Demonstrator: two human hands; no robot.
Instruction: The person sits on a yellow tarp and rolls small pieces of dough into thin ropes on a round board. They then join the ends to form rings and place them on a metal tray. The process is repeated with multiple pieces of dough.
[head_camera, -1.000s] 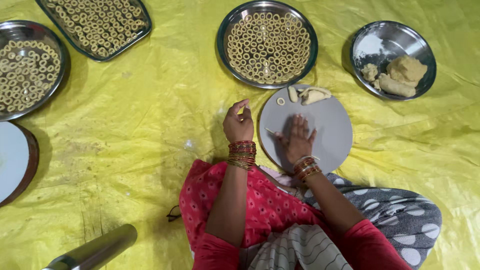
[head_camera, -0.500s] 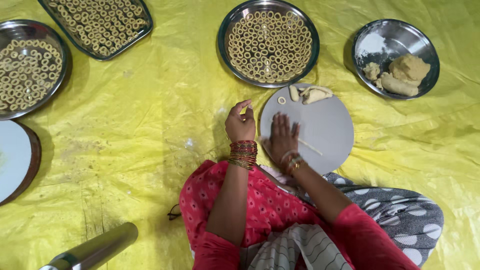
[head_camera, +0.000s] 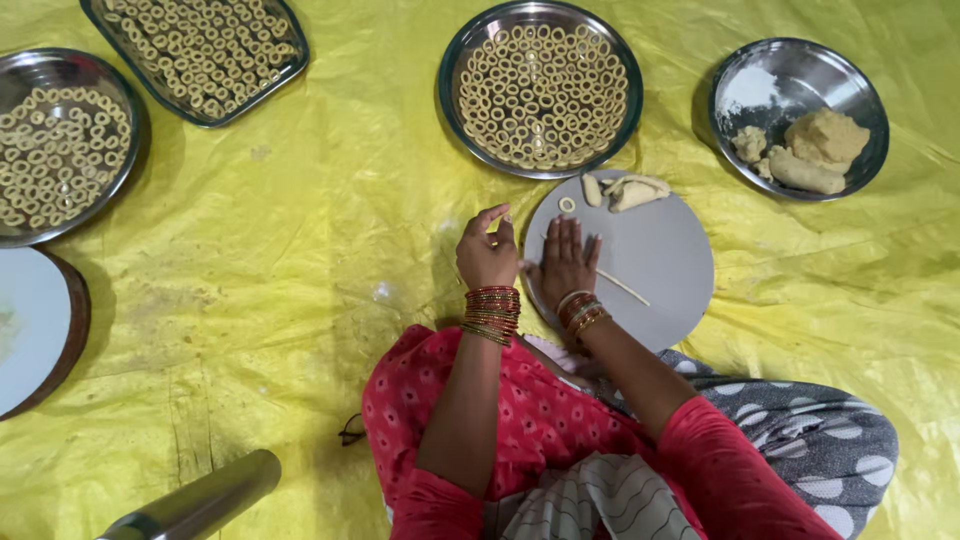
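- Nearest the camera, at six o'clock, sit the person's knees in red dotted cloth and a grey spotted garment; a steel cylinder (head_camera: 195, 502) lies at seven o'clock on the yellow sheet (head_camera: 330, 290).
- The right hand (head_camera: 567, 262) lies flat, palm down, on the round grey board (head_camera: 650, 262) just past centre, fingers straight and pressed close together; a thin dough rope (head_camera: 622, 287) runs out from under it toward four o'clock, and is longer and thinner than a second ago, when the palm sat further along the board; judged from that, the rolling stroke is drawing the strand out.
- The left hand (head_camera: 487, 258), bangles at the wrist, hovers just off the board's nine o'clock edge, thumb and forefinger curled toward each other; whether they pinch a bit of dough cannot be told; it has hardly moved over the last second.
- At the board's twelve o'clock rim lie one small dough ring (head_camera: 567, 204) and a few dough pieces (head_camera: 630, 190), untouched as before.
- Beyond, at twelve o'clock, a round steel plate (head_camera: 452, 100) is packed with dough rings; at two o'clock a steel bowl (head_camera: 800, 75) holds lumps of dough with a dusting of flour.
- Farther off, at eleven o'clock a rectangular tray (head_camera: 285, 60) and at ten o'clock another round plate (head_camera: 125, 100) hold more rings; a white disc on a brown base (head_camera: 70, 330) sits at nine o'clock.
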